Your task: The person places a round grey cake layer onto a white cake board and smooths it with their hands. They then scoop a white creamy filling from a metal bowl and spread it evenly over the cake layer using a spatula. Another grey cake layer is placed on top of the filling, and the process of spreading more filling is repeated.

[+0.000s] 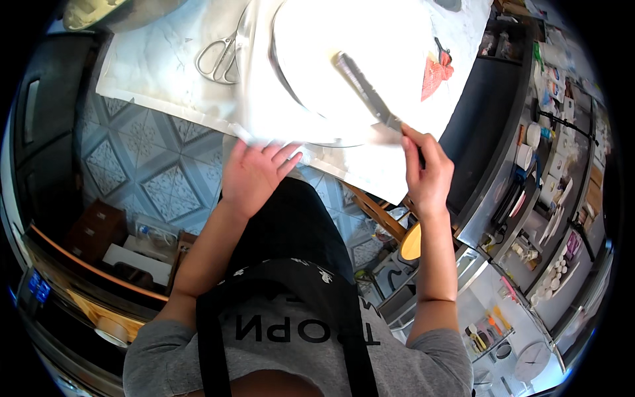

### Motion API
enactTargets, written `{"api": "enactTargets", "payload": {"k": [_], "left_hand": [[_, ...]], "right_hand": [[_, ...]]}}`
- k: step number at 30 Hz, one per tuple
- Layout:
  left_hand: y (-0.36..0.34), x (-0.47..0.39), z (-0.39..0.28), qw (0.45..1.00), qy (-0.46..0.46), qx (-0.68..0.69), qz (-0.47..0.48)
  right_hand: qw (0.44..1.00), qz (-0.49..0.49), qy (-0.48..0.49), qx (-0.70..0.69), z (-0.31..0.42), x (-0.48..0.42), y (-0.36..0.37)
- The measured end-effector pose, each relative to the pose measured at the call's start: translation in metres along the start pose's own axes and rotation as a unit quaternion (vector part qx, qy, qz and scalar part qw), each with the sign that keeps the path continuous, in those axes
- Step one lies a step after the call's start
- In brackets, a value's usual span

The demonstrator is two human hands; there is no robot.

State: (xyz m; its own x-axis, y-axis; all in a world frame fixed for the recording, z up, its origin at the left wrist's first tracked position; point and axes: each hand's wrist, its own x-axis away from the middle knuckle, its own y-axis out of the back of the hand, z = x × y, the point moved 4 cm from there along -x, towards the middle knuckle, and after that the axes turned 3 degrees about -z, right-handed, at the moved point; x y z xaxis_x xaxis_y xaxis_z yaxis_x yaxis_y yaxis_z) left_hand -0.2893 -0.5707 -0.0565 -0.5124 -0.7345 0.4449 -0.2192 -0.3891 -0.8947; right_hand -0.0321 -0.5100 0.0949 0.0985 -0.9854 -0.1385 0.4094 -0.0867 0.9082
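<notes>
My right hand [429,168] grips a long, flat spatula [367,89] by its near end. Its dark blade slants up and left across a round white surface [317,54], so overexposed that I cannot tell whether the two touch. Around the round surface runs a thin dark curved edge. At the table's front edge, my left hand [255,171] is palm up with its fingers apart. Its fingertips blur into the bright white area beside the round surface, and I see nothing gripped there. Metal scissors [221,59] lie to the left, their blades partly hidden by glare.
A marble-patterned cover [163,64] lies on the table. A metal bowl [124,15] with pale yellow contents stands at top left, a red patterned cloth item [436,72] at right. Crowded shelves [545,173] line the right side. Below are a wooden stool [412,241] and patterned floor tiles [168,188].
</notes>
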Motion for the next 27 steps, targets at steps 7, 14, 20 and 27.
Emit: {"api": "enactTargets", "payload": {"k": [7, 14, 20, 27], "left_hand": [[-0.05, 0.008, -0.017, 0.993, 0.026, 0.108, -0.044], [-0.03, -0.011, -0.014, 0.989, 0.113, 0.088, 0.044], [-0.045, -0.013, -0.028, 0.979, 0.183, 0.094, -0.01], [-0.053, -0.008, -0.053, 0.971, 0.179, -0.02, -0.16]], "right_hand": [[0.706, 0.224, -0.257, -0.621, 0.023, 0.022, 0.018], [0.758, -0.093, -0.363, -0.534, -0.092, 0.041, 0.037], [0.847, -0.155, -0.402, -0.31, -0.19, 0.076, -0.036], [0.891, -0.238, -0.375, -0.093, -0.184, 0.066, -0.073]]}}
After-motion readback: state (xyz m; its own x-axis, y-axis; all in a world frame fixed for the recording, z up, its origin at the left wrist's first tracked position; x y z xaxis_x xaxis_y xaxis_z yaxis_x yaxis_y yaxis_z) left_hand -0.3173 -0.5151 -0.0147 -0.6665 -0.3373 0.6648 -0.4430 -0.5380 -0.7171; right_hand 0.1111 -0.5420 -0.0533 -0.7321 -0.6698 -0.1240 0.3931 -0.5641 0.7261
